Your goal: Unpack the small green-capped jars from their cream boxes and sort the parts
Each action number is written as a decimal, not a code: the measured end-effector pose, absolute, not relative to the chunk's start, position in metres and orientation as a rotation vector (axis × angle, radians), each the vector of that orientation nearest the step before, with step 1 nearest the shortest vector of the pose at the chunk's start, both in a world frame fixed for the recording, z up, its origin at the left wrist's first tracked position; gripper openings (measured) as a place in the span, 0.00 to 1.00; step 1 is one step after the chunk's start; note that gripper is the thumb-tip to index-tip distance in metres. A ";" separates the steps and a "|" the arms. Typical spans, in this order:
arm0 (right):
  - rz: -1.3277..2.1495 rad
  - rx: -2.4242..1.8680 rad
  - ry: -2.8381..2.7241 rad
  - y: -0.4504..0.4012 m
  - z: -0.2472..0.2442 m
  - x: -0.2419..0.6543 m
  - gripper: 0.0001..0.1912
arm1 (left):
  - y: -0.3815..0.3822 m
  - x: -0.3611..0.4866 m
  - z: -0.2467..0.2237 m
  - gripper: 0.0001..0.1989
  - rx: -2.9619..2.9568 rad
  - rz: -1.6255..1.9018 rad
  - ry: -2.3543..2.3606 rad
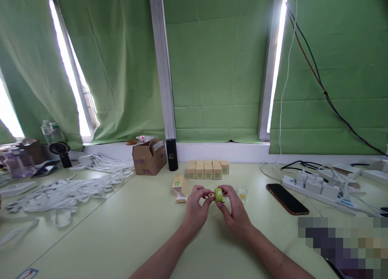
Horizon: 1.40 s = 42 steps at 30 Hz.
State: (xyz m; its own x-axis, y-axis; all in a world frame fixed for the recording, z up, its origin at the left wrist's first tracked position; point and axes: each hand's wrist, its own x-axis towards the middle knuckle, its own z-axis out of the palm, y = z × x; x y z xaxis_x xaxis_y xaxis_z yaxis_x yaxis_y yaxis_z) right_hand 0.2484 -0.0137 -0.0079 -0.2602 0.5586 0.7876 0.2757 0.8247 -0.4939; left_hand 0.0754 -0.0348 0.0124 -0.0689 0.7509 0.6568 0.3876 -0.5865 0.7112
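Observation:
A small olive-green round object with a pale loop (pixel 218 195) is held between my two hands above the table. The fingertips of my left hand (pixel 198 202) pinch the loop on its left side. My right hand (pixel 233 208) grips the green body from the right, thumb below and fingers above. Just behind the right hand stands a small clear container (pixel 242 192) with something yellow in it. An opened small cardboard box (pixel 180 187) with a green label lies to the left of the hands, its flap toward me. Several closed boxes (pixel 204 170) of that kind stand in a row behind.
A larger brown carton (pixel 149 158) and a black cylinder (pixel 171 154) stand by the wall. White straps (pixel 69 186) are heaped at the left. To the right lie a phone (pixel 287 199) and a power strip (pixel 318 192) with chargers and cables.

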 end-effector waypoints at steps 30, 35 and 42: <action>0.389 -0.604 -1.882 -0.011 -0.014 0.249 0.18 | -0.029 0.072 0.006 0.04 1.804 1.677 1.213; 0.497 -0.602 -1.813 -0.010 -0.013 0.247 0.19 | -0.029 0.072 0.009 0.07 1.788 1.690 1.224; 0.704 -0.578 -1.692 -0.008 -0.012 0.245 0.19 | -0.031 0.074 0.010 0.12 1.815 1.634 1.323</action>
